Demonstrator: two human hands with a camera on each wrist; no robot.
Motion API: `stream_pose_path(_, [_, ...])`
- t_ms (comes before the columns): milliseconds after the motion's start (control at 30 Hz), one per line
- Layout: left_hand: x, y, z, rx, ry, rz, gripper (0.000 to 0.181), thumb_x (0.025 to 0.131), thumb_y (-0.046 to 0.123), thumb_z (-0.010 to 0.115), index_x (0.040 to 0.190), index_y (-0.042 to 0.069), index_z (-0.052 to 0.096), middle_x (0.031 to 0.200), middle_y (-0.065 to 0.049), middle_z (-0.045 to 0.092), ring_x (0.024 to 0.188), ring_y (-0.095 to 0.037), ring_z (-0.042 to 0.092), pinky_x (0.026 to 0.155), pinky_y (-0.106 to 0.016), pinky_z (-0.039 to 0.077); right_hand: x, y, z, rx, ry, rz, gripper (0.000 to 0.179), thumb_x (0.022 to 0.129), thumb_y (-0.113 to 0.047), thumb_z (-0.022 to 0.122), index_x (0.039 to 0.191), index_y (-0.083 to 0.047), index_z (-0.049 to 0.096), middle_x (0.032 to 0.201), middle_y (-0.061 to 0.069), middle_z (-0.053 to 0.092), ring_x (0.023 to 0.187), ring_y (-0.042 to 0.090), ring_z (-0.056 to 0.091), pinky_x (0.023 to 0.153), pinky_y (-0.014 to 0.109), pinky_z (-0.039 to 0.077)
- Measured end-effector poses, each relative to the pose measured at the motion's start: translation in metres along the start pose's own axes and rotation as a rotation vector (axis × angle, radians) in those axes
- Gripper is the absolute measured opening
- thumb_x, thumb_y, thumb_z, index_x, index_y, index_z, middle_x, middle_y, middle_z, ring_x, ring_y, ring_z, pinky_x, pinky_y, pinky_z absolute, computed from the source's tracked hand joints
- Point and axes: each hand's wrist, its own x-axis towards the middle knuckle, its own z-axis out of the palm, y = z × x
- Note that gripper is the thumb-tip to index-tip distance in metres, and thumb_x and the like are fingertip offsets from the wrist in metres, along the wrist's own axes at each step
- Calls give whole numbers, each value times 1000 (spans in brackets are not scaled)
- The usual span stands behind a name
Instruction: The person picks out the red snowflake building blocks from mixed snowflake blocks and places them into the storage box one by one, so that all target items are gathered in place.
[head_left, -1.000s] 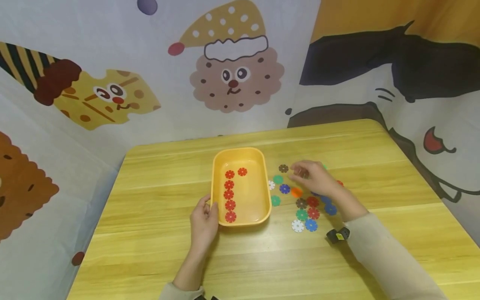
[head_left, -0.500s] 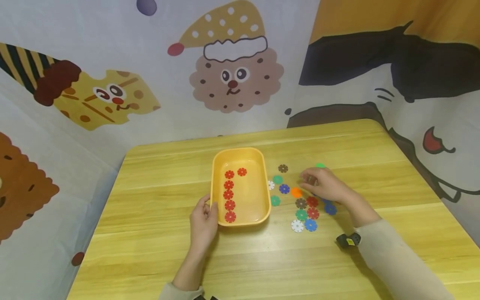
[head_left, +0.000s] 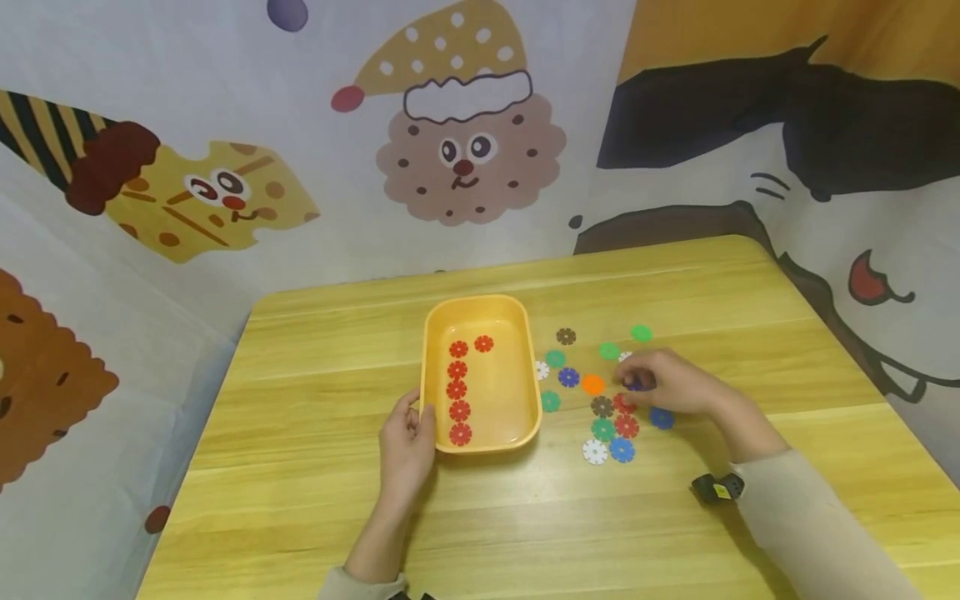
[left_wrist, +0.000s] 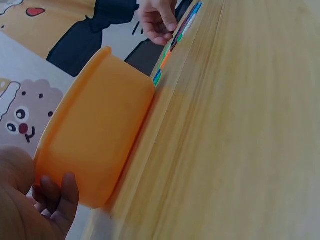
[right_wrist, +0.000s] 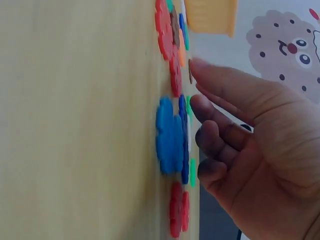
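Note:
A yellow plastic tray (head_left: 504, 396) sits mid-table, with a column of red notched discs (head_left: 460, 411) along its left side and one more red disc (head_left: 483, 343) near the top. My left hand (head_left: 407, 448) holds the tray's lower left side, thumb up at the rim and fingers against the outer wall (left_wrist: 97, 145). To the right, my right hand (head_left: 671, 383) hovers low over scattered discs, fingers loosely bent with nothing between them. Its fingertips are right by a red disc (head_left: 623, 404) and a dark blue disc (head_left: 640, 382), partly hidden by the hand.
Around the right hand lie brown (head_left: 566, 336), green (head_left: 603, 429), orange (head_left: 593, 384), white (head_left: 595, 452) and blue (head_left: 622, 450) discs. Blue discs (right_wrist: 167, 137) overlap below the right palm. A cartoon-printed cloth (head_left: 300, 242) hangs behind the wooden table (head_left: 322, 358).
My right hand has moved right and nearer to me over the discs, uncovering bright green discs and part of a white one. The left hand and tray stay put.

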Motion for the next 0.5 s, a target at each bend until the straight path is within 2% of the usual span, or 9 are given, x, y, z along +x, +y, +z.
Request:
stream_pose_path(233, [1, -2, 0, -13, -1, 8, 39, 100, 9, 61, 136, -5, 57, 66, -2, 46, 49, -4, 37, 42, -18, 31, -2, 1, 0, 27, 5, -45, 20, 86, -7, 80, 103, -7, 72, 83, -5, 60, 73, 12, 52, 62, 24, 49])
stream_pose_path(367, [0, -2, 0, -17, -5, 4, 39, 101, 10, 60, 137, -5, 56, 66, -1, 46, 48, -4, 37, 41, -18, 31, 1, 0, 1, 18, 25, -23, 18, 86, -8, 80, 103, -7, 72, 79, -6, 59, 70, 11, 52, 61, 24, 49])
stream_pose_path(500, [0, -1, 0, -17, -1, 2, 39, 101, 11, 60, 137, -4, 56, 66, 0, 45, 48, -4, 37, 41, -18, 31, 2, 0, 2, 2, 14, -2, 25, 83, -13, 84, 104, -8, 72, 80, -7, 58, 71, 11, 52, 62, 24, 50])
